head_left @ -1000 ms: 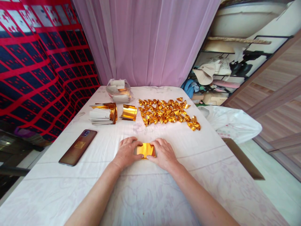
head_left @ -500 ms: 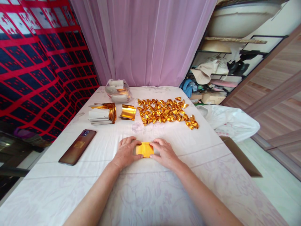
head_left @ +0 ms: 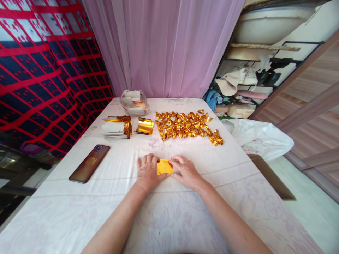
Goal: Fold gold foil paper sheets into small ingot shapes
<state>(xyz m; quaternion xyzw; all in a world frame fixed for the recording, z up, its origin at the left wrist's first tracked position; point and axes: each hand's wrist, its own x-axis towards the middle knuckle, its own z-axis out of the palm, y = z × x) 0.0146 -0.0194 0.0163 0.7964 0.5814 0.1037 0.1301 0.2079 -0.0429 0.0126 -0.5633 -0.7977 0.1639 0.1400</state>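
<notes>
A small sheet of yellow-gold paper (head_left: 164, 167) lies on the table in front of me, with a greyish end showing by my right fingers. My left hand (head_left: 150, 170) lies over its left end, thumb along the near edge and fingers at the far edge. At the right end, my right hand (head_left: 185, 170) pinches the paper between thumb and fingers. Beyond the hands are a curved stack of gold foil paper (head_left: 144, 126), a thicker stack of paper (head_left: 116, 127) with grey-white backs, and many folded gold foil pieces (head_left: 185, 124) grouped together.
A phone (head_left: 90, 164) lies face down at the left. Near the back edge stands a clear plastic bag (head_left: 134, 103) holding more paper. The table (head_left: 169, 218) has a pale floral cloth. A white plastic bag (head_left: 262, 137) and a brown board (head_left: 272, 178) are beyond its right edge.
My left hand has slid right along the paper, covering its left end. My right hand stays nearly in place, still holding the other end.
</notes>
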